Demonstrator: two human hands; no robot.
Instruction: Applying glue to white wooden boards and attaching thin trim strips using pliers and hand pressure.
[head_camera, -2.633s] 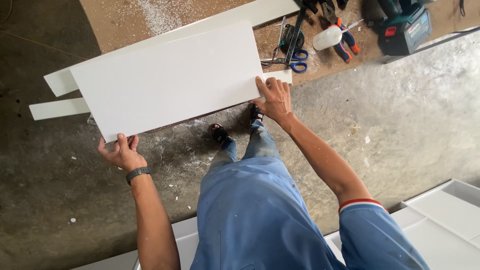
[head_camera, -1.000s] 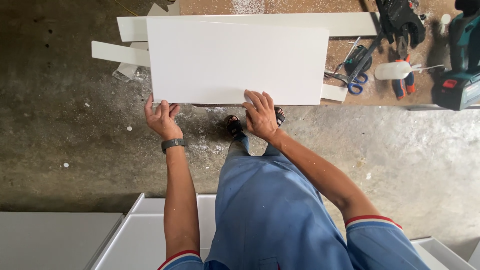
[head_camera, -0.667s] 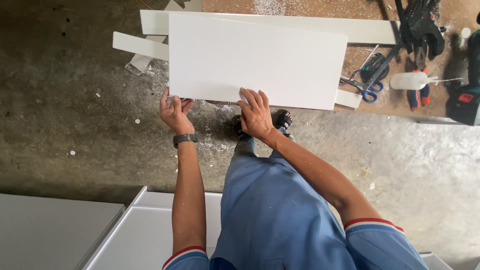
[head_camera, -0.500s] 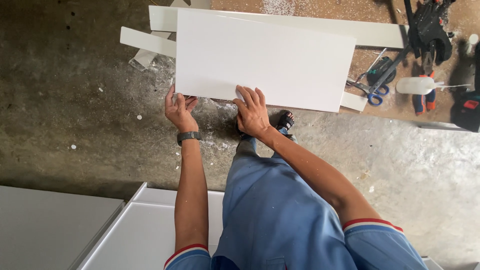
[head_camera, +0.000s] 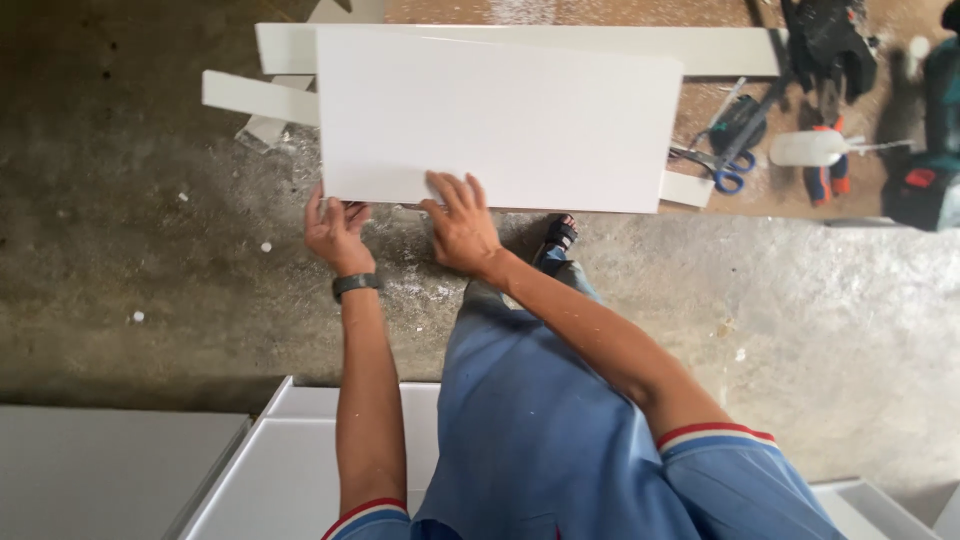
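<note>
Both bare arms reach forward and down from short blue sleeves with red and white trim. The left arm runs almost straight, a dark band around its wrist. The left hand (head_camera: 335, 232) is palm-down with its fingers curled around an edge, thumb on the inner side. The right arm is bent at the elbow and angles inward. The right hand (head_camera: 462, 225) lies flat, fingers spread and pointing forward.

Dusty concrete floor (head_camera: 150, 230); white offcuts (head_camera: 258, 97); brown sheet (head_camera: 800, 200)
</note>
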